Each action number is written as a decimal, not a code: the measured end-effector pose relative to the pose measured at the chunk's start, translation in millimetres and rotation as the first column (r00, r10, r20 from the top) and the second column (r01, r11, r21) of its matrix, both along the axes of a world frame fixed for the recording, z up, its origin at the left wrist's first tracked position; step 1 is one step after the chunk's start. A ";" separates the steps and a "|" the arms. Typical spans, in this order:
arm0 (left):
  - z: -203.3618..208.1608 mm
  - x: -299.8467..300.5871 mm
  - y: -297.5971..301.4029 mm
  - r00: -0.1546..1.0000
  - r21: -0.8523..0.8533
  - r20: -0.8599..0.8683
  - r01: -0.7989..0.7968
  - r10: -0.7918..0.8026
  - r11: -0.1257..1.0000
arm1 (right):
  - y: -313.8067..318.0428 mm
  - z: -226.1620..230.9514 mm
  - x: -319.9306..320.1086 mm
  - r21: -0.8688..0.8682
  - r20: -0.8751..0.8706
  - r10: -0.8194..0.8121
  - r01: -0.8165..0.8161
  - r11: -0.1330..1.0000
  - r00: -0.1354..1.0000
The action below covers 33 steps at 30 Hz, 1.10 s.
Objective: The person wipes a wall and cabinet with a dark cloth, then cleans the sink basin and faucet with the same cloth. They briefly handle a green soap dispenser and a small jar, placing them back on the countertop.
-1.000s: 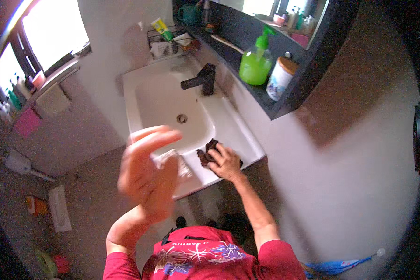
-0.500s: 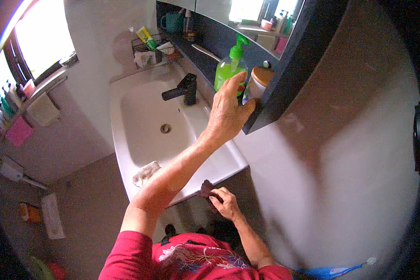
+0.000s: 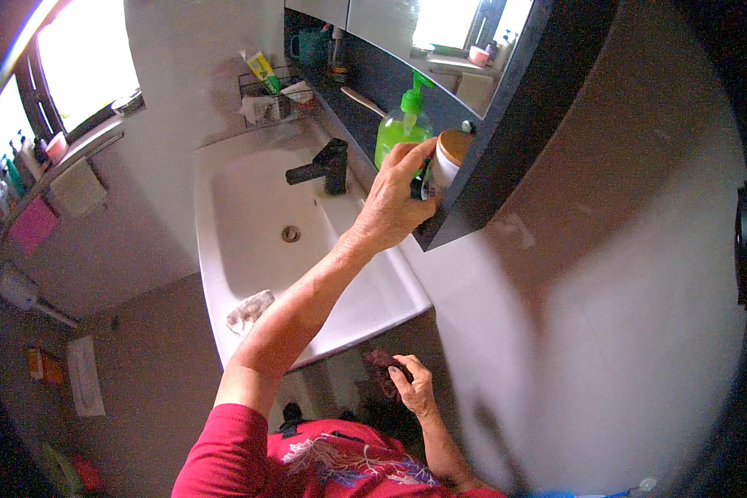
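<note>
My left hand [image 3: 388,202] reaches over the sink to the dark shelf, its fingers curled around a small black object [image 3: 422,184] with a pale end. I cannot make out its kind. Just behind the fingers stands a pump bottle of green liquid soap [image 3: 399,135], and beside them a white jar with a tan lid [image 3: 451,156]. Below the sink's front edge, my right hand [image 3: 415,386] pinches a crumpled dark brown cloth [image 3: 383,371]. A pale crumpled cloth [image 3: 250,311] lies on the front left rim of the white sink [image 3: 373,307], next to my left forearm.
A black faucet [image 3: 328,168] rises at the sink's back right. A wire basket [image 3: 266,104] with a tube sits in the far corner. The mirror cabinet [image 3: 506,124] juts out over the shelf. Several bottles stand on the windowsill [image 3: 75,158] at left.
My left hand has closed from spread fingers beside the jar to a grip on the small black object. My right hand has dropped lower, carrying the brown cloth away from the sink's edge.
</note>
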<state>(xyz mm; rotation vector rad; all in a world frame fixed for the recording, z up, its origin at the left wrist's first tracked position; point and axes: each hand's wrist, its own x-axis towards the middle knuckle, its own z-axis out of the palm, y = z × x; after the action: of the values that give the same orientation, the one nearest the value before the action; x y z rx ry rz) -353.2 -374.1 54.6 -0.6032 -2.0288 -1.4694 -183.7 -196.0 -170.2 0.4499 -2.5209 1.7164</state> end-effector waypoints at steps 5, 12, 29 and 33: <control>4.1 2.6 -1.6 0.994 -0.021 0.080 0.070 -0.068 0.997 | -3.4 1.9 -0.7 -0.006 -0.025 -0.002 0.002 1.000 1.000; 9.8 0.2 -1.7 0.997 -0.045 0.060 0.054 -0.052 0.998 | 0.3 -0.1 3.5 -0.004 -0.023 -0.004 0.004 1.000 1.000; -18.5 -7.4 10.0 0.998 0.288 -0.045 0.055 -0.044 0.956 | 10.5 -6.0 19.3 0.000 -0.002 -0.050 0.050 0.999 0.999; -15.7 5.5 2.0 0.992 0.434 -0.111 0.096 -0.052 0.896 | 8.6 -4.2 21.4 -0.012 -0.010 -0.052 0.052 0.999 0.999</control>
<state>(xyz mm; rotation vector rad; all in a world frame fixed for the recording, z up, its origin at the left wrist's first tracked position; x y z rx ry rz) -347.7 -372.0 38.9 -0.5505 -1.5371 -1.8311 -162.2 -187.4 -174.4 0.3876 -2.4912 1.7058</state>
